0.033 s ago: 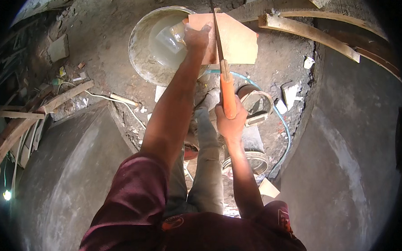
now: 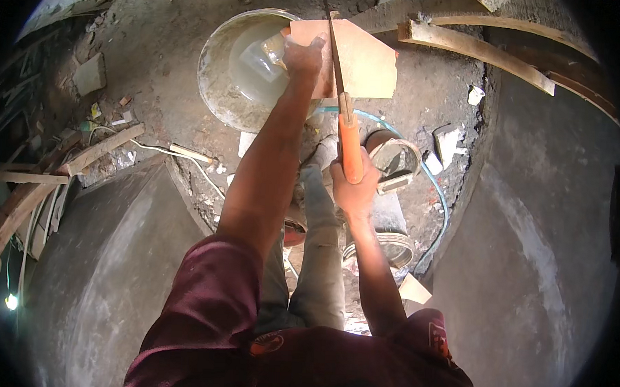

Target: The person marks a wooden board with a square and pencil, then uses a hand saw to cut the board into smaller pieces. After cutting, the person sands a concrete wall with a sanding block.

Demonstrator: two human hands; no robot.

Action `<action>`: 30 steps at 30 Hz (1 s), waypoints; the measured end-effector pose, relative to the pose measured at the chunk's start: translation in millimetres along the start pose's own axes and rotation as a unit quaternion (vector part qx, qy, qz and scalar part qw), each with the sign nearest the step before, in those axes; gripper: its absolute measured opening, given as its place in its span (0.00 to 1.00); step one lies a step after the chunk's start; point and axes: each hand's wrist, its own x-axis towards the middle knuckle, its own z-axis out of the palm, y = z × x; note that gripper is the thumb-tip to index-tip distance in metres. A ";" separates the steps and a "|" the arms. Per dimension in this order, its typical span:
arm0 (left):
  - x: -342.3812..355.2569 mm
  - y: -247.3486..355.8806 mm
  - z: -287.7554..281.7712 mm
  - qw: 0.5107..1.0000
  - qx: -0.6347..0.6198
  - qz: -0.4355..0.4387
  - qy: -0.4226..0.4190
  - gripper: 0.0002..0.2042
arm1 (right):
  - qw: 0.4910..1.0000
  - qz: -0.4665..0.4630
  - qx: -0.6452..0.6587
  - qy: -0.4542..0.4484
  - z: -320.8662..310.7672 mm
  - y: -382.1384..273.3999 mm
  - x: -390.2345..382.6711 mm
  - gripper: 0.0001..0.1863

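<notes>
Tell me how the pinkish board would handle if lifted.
The pinkish board is probably stiff: it shows no obvious sag beyond the left hand. It may be fairly light, since that one hand grips it near its left edge.

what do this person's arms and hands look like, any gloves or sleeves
The left hand and right hand are gloveless, and both forearms are uncovered, with nothing visible at the wrists. The shirt is dark maroon and short-sleeved. The left sleeve looks plain; the right sleeve has a pale and orange-red print.
</notes>
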 end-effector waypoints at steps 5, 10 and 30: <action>9.1 13.5 7.3 0.994 0.089 -0.044 0.035 0.41 | 1.000 -0.001 -0.009 -0.018 -10.9 3.4 8.5 0.09; 1.1 12.2 4.3 0.994 0.087 -0.059 0.022 0.41 | 0.996 0.070 -0.027 -0.045 -95.1 -54.3 -80.6 0.11; -3.1 8.3 12.8 0.990 0.104 -0.059 0.076 0.39 | 0.994 0.049 -0.076 -0.055 -72.8 -33.7 -62.5 0.12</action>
